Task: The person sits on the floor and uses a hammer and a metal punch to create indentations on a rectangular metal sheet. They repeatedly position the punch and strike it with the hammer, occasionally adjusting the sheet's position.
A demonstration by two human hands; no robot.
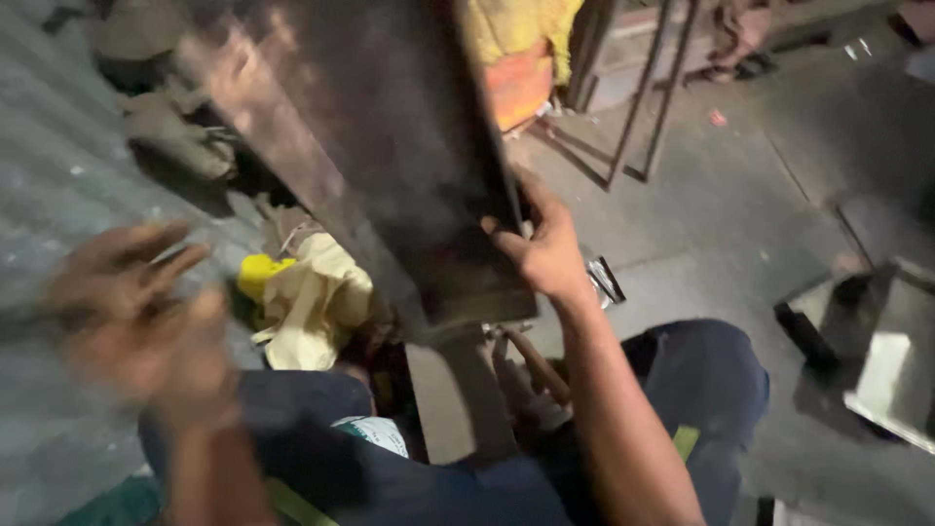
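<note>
A long dark metal channel piece (380, 146) slants from the top of the view down to the middle. My right hand (545, 248) grips its right edge near the lower end. My left hand (136, 312) is blurred at the left, fingers spread, holding nothing, a little apart from the metal piece. My knees in dark blue trousers (701, 380) are below. A wooden-handled tool (536, 365) lies under the piece's lower end.
Pale yellow cloth (312, 302) lies by the metal piece on the left. A corrugated metal sheet (49, 175) fills the left side. A thin metal frame (653, 88) stands on the concrete floor behind. Metal box parts (886, 360) sit at the right.
</note>
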